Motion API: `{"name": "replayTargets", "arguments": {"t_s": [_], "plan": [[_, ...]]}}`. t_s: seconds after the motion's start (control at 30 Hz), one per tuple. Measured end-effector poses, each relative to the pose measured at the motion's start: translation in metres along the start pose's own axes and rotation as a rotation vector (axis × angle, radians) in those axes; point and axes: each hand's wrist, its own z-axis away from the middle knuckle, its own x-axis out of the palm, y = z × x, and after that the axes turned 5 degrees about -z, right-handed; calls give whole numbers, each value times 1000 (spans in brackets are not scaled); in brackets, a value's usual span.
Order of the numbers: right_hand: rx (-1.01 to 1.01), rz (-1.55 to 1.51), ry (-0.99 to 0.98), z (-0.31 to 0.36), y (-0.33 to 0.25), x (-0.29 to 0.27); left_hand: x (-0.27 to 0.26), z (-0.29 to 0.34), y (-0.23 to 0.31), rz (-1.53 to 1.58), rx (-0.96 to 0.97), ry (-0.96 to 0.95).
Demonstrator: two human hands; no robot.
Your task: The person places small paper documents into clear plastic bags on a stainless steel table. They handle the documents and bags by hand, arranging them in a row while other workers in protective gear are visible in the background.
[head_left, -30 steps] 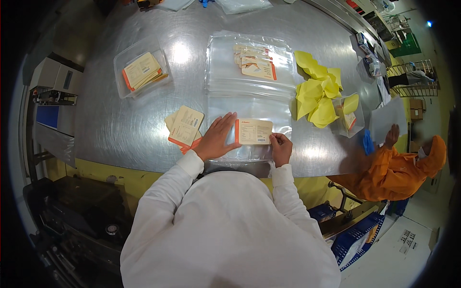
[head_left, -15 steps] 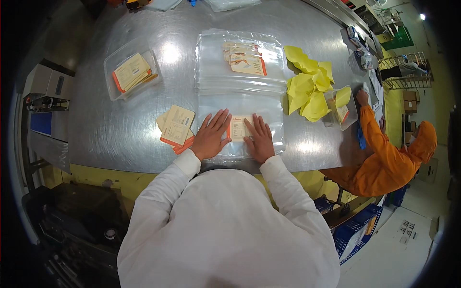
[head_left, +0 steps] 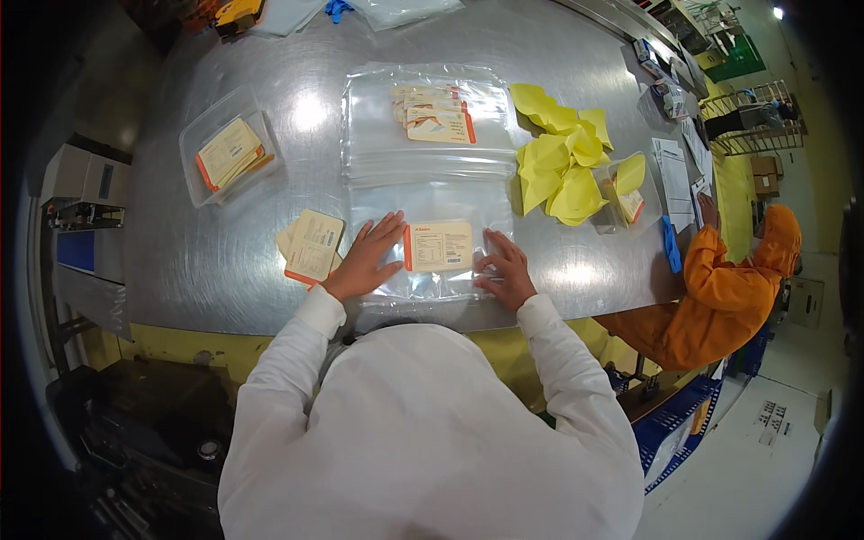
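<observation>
Your cream card point(head_left: 438, 246) sits inside the clear plastic bag point(head_left: 430, 202) right between your hands, long axis running left-right, with your left hand point(head_left: 367, 258) and right hand point(head_left: 504, 270) both pressed flat and unclenched on the bag, about equally near.

Cream card point(head_left: 438, 246) with an orange edge sat in a see-through bag point(head_left: 432, 261). Worktop point(head_left: 225, 261) was shiny grey steel. Bright yellow sheets point(head_left: 562, 166) at 2 o'clock, white sleeves point(head_left: 306, 328), coworker's suit point(head_left: 711, 297) orange.
</observation>
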Motion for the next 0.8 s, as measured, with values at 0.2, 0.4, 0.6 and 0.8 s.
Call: {"name": "replayTargets", "arguments": {"t_s": [0.2, 0.4, 0.6, 0.8], "plan": [[41, 25, 65, -4, 5, 7, -28, -8, -6, 335, -117, -158], [44, -16, -35, -9, -11, -12, -57, -7, 8, 429, -186, -230], [-11, 20, 40, -15, 3, -6, -66, -12, 20, 500, -263, -259], [119, -376, 46, -35, 4, -27, -87, -7, 8, 924, -262, -333]]}}
